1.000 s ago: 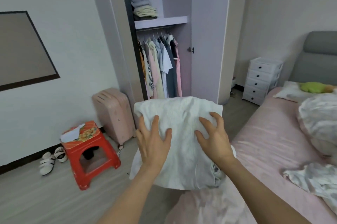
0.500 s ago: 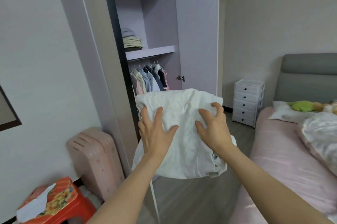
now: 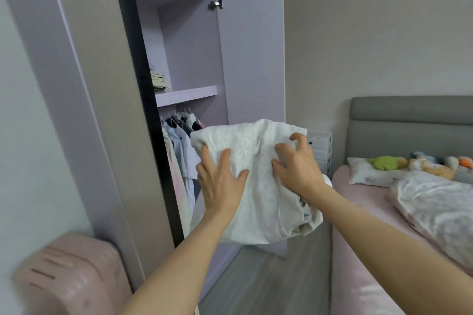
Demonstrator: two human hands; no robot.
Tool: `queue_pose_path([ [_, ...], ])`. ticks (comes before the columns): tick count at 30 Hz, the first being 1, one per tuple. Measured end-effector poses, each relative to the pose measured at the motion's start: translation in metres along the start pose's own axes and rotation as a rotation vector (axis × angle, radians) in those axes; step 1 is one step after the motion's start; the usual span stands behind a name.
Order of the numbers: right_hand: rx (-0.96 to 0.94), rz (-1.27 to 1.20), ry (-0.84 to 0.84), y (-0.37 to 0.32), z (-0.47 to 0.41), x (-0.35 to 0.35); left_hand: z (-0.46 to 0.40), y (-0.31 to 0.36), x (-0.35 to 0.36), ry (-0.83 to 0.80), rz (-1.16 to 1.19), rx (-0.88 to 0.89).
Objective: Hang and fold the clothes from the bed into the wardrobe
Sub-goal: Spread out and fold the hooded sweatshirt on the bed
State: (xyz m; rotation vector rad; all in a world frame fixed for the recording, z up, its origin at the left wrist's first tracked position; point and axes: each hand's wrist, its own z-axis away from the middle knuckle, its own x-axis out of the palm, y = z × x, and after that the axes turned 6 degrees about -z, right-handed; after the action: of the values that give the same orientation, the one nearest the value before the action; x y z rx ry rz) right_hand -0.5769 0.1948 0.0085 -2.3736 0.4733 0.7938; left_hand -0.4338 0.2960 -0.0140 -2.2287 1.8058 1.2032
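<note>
Centre of the frame, a folded white garment (image 3: 258, 181) is held up in the air, in front of the open wardrobe (image 3: 189, 58). It's a thick, squarish bundle, soft and crinkled, with loose layered edges bunched at its lower right corner (a slubby, cotton-like weave, by the look of it).

The left hand (image 3: 220, 184) lies flat on top of the bundle, fingers spread and nearly straight, pressing down. The right hand (image 3: 298, 163) sits beside it on the right half, fingers curled and digging into the cloth, gripping it. What the thumbs do underneath is hidden.

Behind, the wardrobe is smooth lilac board with a dark front edge. A flat shelf (image 3: 186, 95) at middle left carries a small stack of beige folded clothes (image 3: 159, 80); below it, hanging shirts (image 3: 179, 140) in pale blue, white and pink fill the rail.

Lower left, a ribbed pink heater (image 3: 69, 276). Right edge, the bed (image 3: 363, 250) with pink sheet, a grey padded headboard (image 3: 409, 122), a patterned quilt (image 3: 435, 204) and soft toys (image 3: 419, 162).
</note>
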Motion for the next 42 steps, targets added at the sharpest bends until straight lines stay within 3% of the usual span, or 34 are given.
queue_pose_path([
  [11, -0.176, -0.134, 0.140, 0.060, -0.206, 0.098, -0.191, -0.032, 0.127, 0.187, -0.030, 0.020],
  [18, -0.224, -0.159, 0.131, 0.089, -0.353, 0.165, -0.319, -0.053, 0.203, 0.245, -0.054, -0.021],
  [23, -0.295, -0.236, 0.147, 0.079, -0.460, 0.225, -0.424, -0.101, 0.232, 0.334, -0.075, 0.014],
  [31, -0.460, -0.338, 0.329, 0.019, -0.625, 0.286, -0.595, -0.159, 0.230, 0.581, -0.131, 0.111],
  [42, -0.631, -0.368, 0.389, -0.012, -0.807, 0.390, -0.759, -0.236, 0.278, 0.689, -0.287, 0.068],
])
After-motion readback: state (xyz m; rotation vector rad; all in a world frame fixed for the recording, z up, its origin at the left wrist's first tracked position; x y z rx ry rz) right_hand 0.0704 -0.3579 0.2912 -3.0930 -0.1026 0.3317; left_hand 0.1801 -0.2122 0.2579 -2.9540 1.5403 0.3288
